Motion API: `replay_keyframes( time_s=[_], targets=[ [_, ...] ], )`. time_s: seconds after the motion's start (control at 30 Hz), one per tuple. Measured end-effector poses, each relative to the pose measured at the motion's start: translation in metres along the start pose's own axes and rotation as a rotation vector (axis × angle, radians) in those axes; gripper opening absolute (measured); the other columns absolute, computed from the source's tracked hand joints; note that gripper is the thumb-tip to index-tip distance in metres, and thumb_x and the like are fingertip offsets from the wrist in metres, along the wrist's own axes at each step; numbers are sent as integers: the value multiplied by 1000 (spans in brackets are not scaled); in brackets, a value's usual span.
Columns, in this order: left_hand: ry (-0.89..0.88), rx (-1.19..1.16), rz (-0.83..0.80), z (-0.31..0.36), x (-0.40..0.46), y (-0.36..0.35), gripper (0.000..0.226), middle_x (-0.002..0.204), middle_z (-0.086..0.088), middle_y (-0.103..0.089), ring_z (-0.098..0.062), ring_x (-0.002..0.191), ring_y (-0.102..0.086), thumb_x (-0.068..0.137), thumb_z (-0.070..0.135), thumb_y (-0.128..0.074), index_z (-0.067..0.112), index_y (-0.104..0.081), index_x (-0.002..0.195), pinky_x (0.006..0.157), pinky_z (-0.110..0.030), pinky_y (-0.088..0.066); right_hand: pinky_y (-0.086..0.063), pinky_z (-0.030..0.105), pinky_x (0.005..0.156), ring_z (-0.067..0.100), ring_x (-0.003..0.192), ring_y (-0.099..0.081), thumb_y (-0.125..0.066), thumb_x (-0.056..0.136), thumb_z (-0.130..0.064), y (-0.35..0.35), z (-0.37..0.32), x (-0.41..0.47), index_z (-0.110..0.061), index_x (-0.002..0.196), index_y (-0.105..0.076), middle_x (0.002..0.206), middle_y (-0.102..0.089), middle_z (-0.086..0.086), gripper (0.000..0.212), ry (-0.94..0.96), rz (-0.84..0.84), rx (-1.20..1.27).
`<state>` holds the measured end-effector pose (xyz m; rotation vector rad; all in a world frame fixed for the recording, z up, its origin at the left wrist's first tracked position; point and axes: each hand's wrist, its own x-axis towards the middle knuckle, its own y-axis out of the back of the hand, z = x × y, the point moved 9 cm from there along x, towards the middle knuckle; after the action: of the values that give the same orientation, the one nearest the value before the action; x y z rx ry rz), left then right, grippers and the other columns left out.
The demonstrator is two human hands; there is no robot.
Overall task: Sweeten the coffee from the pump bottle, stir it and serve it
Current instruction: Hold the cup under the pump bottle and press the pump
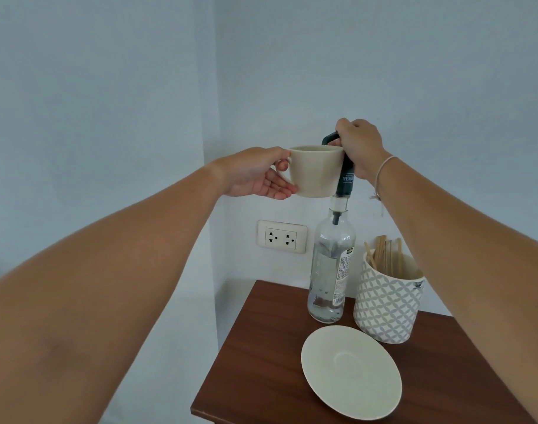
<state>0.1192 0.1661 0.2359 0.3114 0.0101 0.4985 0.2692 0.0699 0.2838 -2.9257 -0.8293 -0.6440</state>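
A cream coffee cup [318, 171] is held up in the air by its handle in my left hand [258, 174], its rim just under the dark green pump spout [330, 137]. The clear glass pump bottle [330, 270] stands at the back of the wooden table [261, 347]. My right hand [358, 146] is closed over the top of the pump head. The inside of the cup is hidden from this angle. An empty cream saucer [352, 371] lies on the table in front of the bottle.
A grey-and-white patterned pot [387, 304] holding several wooden stir sticks [384, 252] stands right of the bottle. A wall socket [281, 237] is on the white wall behind. The table's left edge drops off beside the saucer.
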Motion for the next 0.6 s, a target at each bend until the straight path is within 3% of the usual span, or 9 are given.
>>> replay_keyframes(
  time_s=[0.13, 0.2, 0.27, 0.4, 0.6],
  targets=[
    [0, 3, -2, 2, -1, 0, 36, 71, -15, -73, -21, 64, -69, 93, 32, -41, 16, -42, 61, 59, -24, -57, -37, 25, 59, 11, 54, -52, -41, 84, -21, -1, 0, 0, -16, 69, -38, 68, -62, 1, 16, -12, -33, 3],
    [1, 5, 1, 4, -2, 1, 36, 70, -15, -73, -21, 64, -69, 94, 31, -40, 16, -42, 61, 59, -24, -57, -40, 23, 57, 10, 57, -57, -39, 85, -22, -4, -2, -1, -13, 86, -45, 69, -67, -2, 10, -40, -84, 24],
    [0, 9, 3, 7, -3, 1, 36, 70, -15, -73, -22, 64, -68, 94, 31, -40, 16, -42, 61, 60, -24, -57, -42, 22, 55, 10, 61, -60, -38, 87, -23, -5, -5, 0, -11, 98, -46, 71, -69, -2, 18, -74, -122, 39],
    [-8, 10, 11, 15, -3, 1, 37, 68, -16, -73, -22, 64, -68, 95, 32, -39, 15, -41, 62, 61, -24, -58, -41, 22, 55, 10, 60, -63, -38, 88, -25, -7, -14, -1, -15, 86, -45, 94, -62, 7, 13, -106, -135, 41],
    [-15, 32, 16, 25, -3, 2, 38, 70, -16, -72, -22, 65, -68, 95, 32, -39, 15, -41, 62, 62, -24, -58, -38, 22, 55, 14, 62, -50, -40, 87, -27, -5, -18, 0, -15, 83, -48, 99, -56, 6, 16, -131, -133, -13]
  ],
)
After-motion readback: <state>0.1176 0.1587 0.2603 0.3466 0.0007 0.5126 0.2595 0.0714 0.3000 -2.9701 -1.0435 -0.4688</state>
